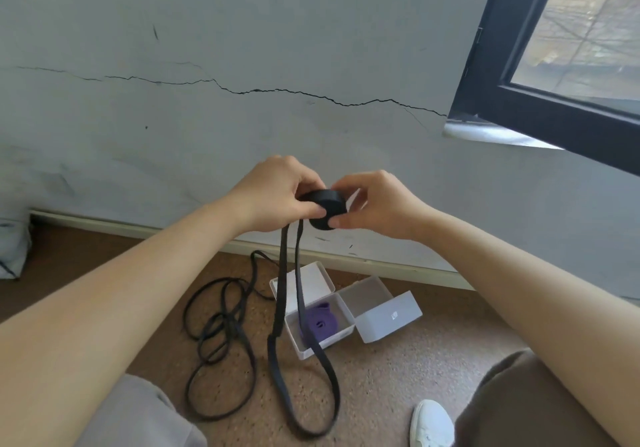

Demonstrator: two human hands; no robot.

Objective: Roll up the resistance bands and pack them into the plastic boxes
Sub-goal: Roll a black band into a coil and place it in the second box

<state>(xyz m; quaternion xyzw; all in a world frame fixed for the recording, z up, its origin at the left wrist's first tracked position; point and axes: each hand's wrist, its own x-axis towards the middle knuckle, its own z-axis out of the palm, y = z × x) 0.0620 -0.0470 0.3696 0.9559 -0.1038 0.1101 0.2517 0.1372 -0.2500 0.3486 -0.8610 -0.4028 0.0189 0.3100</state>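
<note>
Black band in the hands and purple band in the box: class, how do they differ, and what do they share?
The black band is held up by the left hand and right hand; the purple band lies in an open white box. The black band is partly rolled, its tail hanging loose; the purple band is fully bundled. Both are flat bands.

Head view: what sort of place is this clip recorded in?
Probably an indoor room, seen from floor level: a cracked painted wall, a skirting board meeting brown speckled floor, and a black-framed window.
</note>
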